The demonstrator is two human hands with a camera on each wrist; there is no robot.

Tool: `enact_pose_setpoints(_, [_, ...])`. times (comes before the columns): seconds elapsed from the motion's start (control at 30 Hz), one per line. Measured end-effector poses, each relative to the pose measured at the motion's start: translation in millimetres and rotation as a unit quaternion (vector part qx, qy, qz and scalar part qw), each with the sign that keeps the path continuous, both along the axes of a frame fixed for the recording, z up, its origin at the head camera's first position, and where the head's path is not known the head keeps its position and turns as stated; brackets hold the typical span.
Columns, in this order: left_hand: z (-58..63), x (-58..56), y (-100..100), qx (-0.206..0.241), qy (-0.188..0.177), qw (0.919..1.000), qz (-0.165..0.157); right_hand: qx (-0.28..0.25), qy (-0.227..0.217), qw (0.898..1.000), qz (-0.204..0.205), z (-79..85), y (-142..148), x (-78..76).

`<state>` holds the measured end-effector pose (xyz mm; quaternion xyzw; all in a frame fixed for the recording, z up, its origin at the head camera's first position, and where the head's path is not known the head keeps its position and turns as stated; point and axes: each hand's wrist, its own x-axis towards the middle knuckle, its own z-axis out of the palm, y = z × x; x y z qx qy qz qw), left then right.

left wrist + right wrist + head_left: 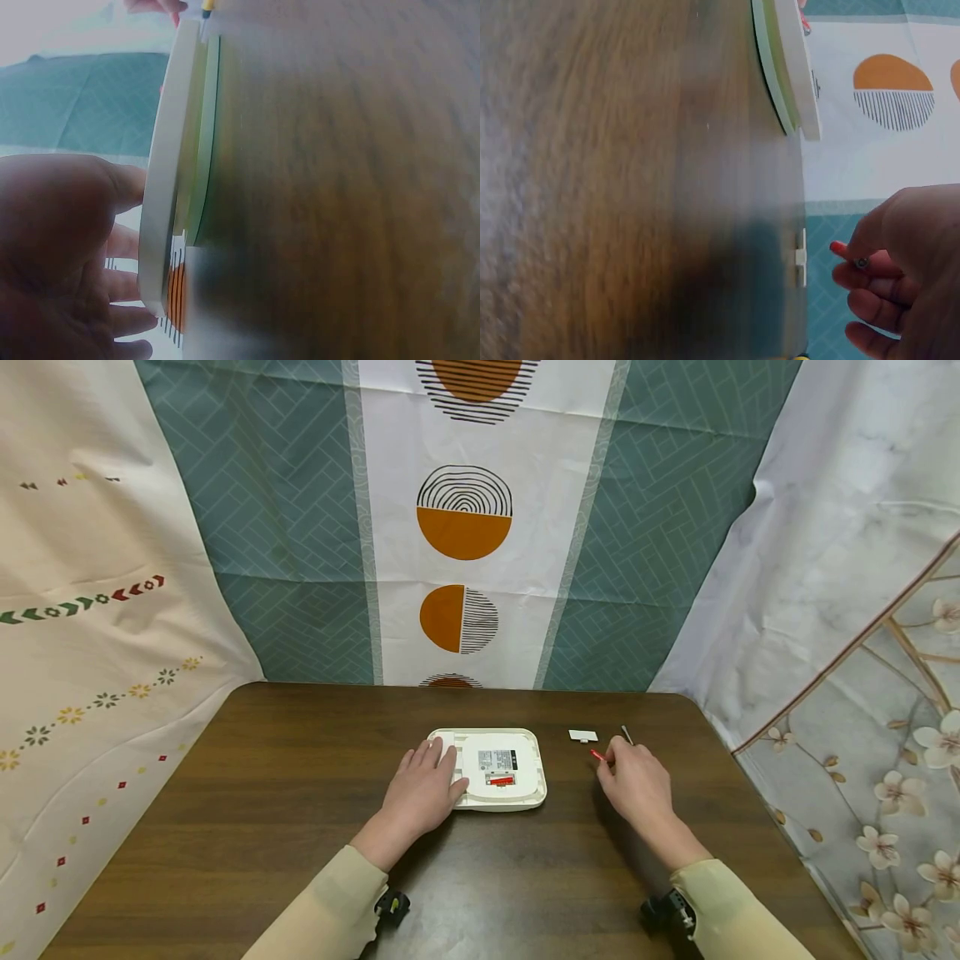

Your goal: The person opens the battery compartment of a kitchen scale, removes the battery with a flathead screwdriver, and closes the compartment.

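Note:
A cream-white device with rounded corners (529,743) lies underside up on the table, its printed label and small battery compartment showing. Inside the compartment sits one red battery (501,782). My left hand (422,787) rests on the device's left side, fingers spread and fairly straight, thumb along the near part. To the right of the device, my right hand (636,781) pinches a second red battery (597,754) just above the table. The right wrist view shows that battery's red side (839,248) and a metal end between thumb and fingers.
A small white battery cover (582,736) lies between the device and my right hand. Just beyond that hand is a thin screwdriver (627,734), partly hidden. The brown wooden table (300,860) ends at patterned cloth hangings (487,568) behind and at both sides.

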<state>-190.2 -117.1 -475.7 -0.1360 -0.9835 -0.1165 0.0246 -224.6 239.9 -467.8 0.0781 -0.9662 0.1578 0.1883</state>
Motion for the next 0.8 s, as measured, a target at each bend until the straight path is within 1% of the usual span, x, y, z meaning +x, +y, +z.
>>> enact_pose_setpoints(0.17, [-0.2,-0.1,0,0.001,0.002,1.0,0.0,0.022,0.013,1.0,0.001,-3.4,4,-3.8])
enact_pose_setpoints(0.27, [-0.5,-0.2,0,0.002,0.001,1.0,0.001,0.033,0.011,0.999,0.001,-4.9,6,-5.3])
enact_pose_setpoints(0.57, [-2.3,-1.0,0,0.0,-0.002,1.0,0.005,0.058,-0.02,0.998,-0.007,-10.2,10,-9.2])
enact_pose_setpoints(0.8, [-2.4,-1.4,1,-0.002,-0.006,1.0,0.007,0.072,-0.052,0.996,-0.012,-10.8,9,-9.3])
